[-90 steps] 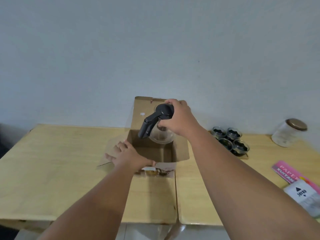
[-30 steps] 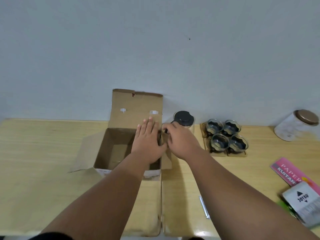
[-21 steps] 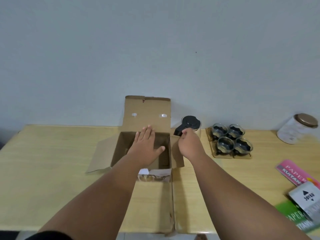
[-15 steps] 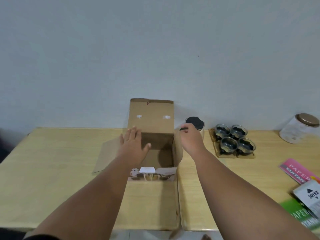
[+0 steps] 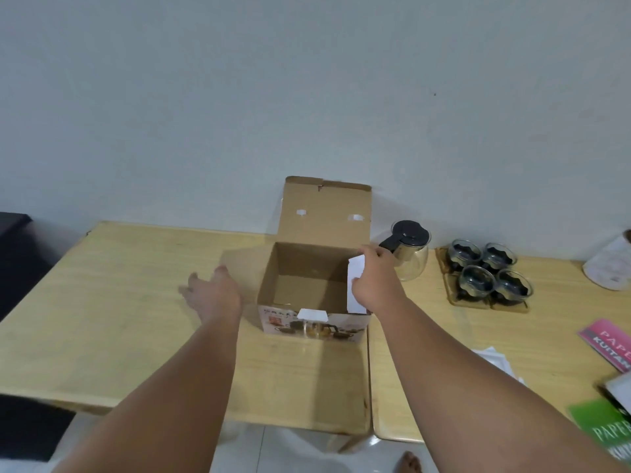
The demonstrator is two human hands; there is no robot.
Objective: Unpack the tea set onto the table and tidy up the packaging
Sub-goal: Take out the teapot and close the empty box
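Observation:
The open cardboard box point(image 5: 309, 264) stands mid-table, its rear lid point(image 5: 326, 213) upright and its inside looking empty. My right hand point(image 5: 375, 281) grips the box's right flap point(image 5: 354, 288), whose white side is turned inward over the opening. To the left of the box my left hand point(image 5: 213, 295) hovers open and blurred, beside the left flap point(image 5: 244, 264). A glass teapot point(image 5: 411, 256) with a black lid and handle stands on the table just right of the box. Several glass cups point(image 5: 485, 274) sit on a brown tray point(image 5: 456, 301) further right.
A lidded jar point(image 5: 611, 268) lies at the far right edge. Pink point(image 5: 607, 339) and green point(image 5: 601, 425) paper packs and a white sheet point(image 5: 495, 360) lie at the front right. A seam point(image 5: 369, 370) splits the two tabletops. Dark furniture point(image 5: 13, 261) stands left.
The teapot was lifted out of the box and set down to its right. My right hand left the teapot and took the right flap; my left hand moved out to the box's left.

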